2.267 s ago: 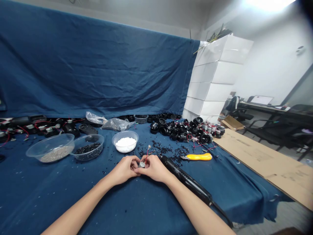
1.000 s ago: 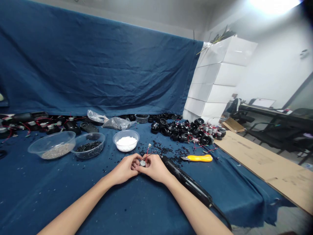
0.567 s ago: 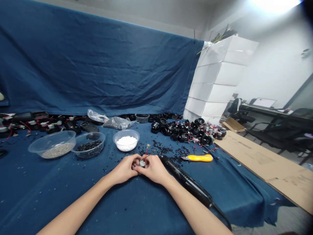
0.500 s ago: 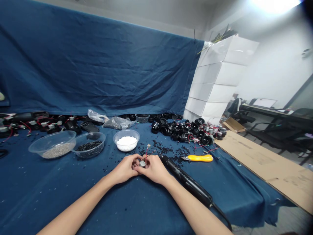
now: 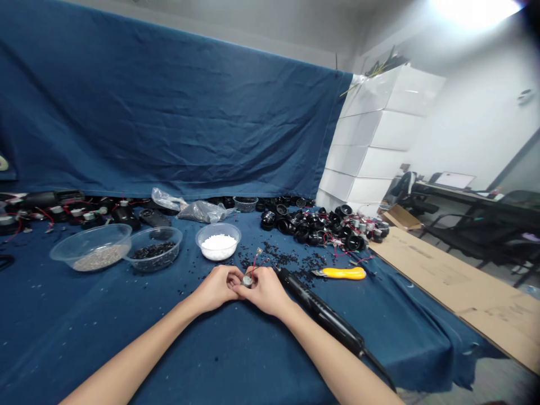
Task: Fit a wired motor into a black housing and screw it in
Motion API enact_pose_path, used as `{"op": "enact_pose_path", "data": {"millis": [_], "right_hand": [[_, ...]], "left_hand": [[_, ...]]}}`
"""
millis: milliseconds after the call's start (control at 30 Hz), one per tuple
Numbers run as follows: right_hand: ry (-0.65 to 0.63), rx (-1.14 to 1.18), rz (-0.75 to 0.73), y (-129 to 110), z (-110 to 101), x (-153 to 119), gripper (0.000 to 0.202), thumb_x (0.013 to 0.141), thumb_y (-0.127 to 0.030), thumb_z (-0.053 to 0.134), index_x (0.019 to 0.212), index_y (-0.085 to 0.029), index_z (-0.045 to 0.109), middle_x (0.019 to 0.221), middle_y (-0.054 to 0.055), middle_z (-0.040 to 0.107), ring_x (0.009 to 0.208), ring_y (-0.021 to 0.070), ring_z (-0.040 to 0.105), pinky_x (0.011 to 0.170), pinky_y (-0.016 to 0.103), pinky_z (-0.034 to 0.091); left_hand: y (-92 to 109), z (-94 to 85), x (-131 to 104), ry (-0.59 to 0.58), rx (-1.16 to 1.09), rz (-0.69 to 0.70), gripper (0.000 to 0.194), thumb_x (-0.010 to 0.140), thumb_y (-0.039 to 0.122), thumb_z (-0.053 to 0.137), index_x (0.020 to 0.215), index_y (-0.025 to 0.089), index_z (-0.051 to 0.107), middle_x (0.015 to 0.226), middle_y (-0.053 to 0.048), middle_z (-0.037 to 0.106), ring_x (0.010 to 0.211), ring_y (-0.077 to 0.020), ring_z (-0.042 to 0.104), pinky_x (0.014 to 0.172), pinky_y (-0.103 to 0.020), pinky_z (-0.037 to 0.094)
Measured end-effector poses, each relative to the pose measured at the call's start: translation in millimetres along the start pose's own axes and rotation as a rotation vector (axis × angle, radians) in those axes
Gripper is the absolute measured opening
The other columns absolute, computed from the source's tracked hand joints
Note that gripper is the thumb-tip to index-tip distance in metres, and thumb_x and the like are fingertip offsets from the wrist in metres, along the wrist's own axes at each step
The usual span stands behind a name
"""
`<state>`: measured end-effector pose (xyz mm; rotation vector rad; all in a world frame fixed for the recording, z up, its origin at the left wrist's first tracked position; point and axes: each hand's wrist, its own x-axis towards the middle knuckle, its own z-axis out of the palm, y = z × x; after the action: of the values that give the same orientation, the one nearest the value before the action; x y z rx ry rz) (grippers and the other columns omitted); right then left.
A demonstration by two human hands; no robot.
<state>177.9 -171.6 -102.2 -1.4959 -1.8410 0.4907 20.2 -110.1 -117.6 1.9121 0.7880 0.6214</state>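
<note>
Between my two hands is a small round silver motor (image 5: 247, 280) with a red wire standing up from it, tipped by a small light connector. My left hand (image 5: 220, 288) has its fingers curled against the motor's left side. My right hand (image 5: 265, 288) pinches it from the right, thumb in front. Both hands rest low over the blue cloth. Just right of my right hand lies a black corded tool (image 5: 323, 312), pointing away from me. A yellow-handled knife (image 5: 343, 273) lies beyond it.
A bowl of white pieces (image 5: 218, 242) stands behind my hands. To the left are a bowl of black pieces (image 5: 154, 250) and a bowl of small metallic pieces (image 5: 93, 247). Black housings with wired motors (image 5: 312, 225) are heaped at the back right, near white boxes (image 5: 358, 146).
Both hands stay together around the motor, with only a slight shift of the fingers. The red wire leans a little more to the right.
</note>
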Motion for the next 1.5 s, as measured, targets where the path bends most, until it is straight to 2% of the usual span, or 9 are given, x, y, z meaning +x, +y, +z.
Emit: {"op": "enact_pose_path", "data": {"millis": [433, 767, 867, 967, 1167, 1500], "right_hand": [[0.005, -0.015, -0.057, -0.6, -0.8, 2.8, 0.03, 0.073, -0.032, 0.067, 0.057, -0.017, 0.046, 0.053, -0.006, 0.043, 0.051, 0.0071, 0.035, 0.051, 0.022, 0.021], [-0.02, 0.024, -0.079, 1.0, -1.4, 3.6, 0.034, 0.075, -0.039, 0.066, 0.058, -0.018, 0.044, 0.053, -0.006, 0.041, 0.051, 0.007, 0.036, 0.05, 0.021, 0.022], [0.011, 0.024, -0.059, 3.5, 2.0, 3.4, 0.037, 0.075, -0.042, 0.066, 0.058, -0.018, 0.044, 0.053, -0.006, 0.042, 0.05, 0.0072, 0.037, 0.05, 0.021, 0.022], [0.04, 0.034, -0.041, 7.4, 5.7, 3.9, 0.034, 0.073, -0.037, 0.068, 0.057, -0.018, 0.045, 0.052, -0.006, 0.042, 0.05, 0.007, 0.037, 0.049, 0.021, 0.022], [0.026, 0.073, -0.035, 11.9, 8.9, 2.8, 0.036, 0.072, -0.039, 0.07, 0.057, -0.017, 0.046, 0.053, -0.007, 0.041, 0.05, 0.0065, 0.036, 0.048, 0.02, 0.023], [0.019, 0.047, -0.018, 7.9, 10.1, -1.3, 0.035, 0.071, -0.038, 0.072, 0.057, -0.017, 0.048, 0.054, -0.007, 0.041, 0.05, 0.0061, 0.037, 0.048, 0.02, 0.022]], "left_hand": [[-1.3, 0.2, -0.7, 0.028, -0.018, -0.01, 0.025, 0.057, 0.014, 0.072, 0.081, 0.01, 0.063, 0.069, -0.002, 0.067, 0.064, -0.0154, 0.062, 0.061, -0.024, 0.045], [-6.6, -0.2, 0.0, 0.015, -0.027, -0.008, 0.025, 0.058, 0.016, 0.074, 0.08, 0.011, 0.062, 0.068, -0.002, 0.068, 0.065, -0.0164, 0.063, 0.063, -0.025, 0.046], [-4.5, 0.0, -0.3, 0.026, -0.012, 0.005, 0.024, 0.059, 0.016, 0.072, 0.081, 0.011, 0.063, 0.072, -0.003, 0.07, 0.068, -0.0179, 0.064, 0.064, -0.025, 0.047], [-0.3, 0.5, -1.2, 0.026, 0.008, 0.019, 0.023, 0.06, 0.014, 0.069, 0.082, 0.01, 0.064, 0.074, -0.004, 0.071, 0.07, -0.0188, 0.065, 0.064, -0.025, 0.048], [4.6, 0.9, -6.1, 0.024, 0.027, 0.032, 0.029, 0.058, 0.012, 0.069, 0.086, 0.01, 0.063, 0.076, -0.004, 0.07, 0.071, -0.0183, 0.065, 0.064, -0.024, 0.047], [11.8, -2.1, -9.4, -0.058, -0.047, 0.024, 0.03, 0.058, 0.009, 0.065, 0.088, 0.012, 0.063, 0.071, 0.001, 0.064, 0.066, -0.0139, 0.06, 0.061, -0.021, 0.043]]}}
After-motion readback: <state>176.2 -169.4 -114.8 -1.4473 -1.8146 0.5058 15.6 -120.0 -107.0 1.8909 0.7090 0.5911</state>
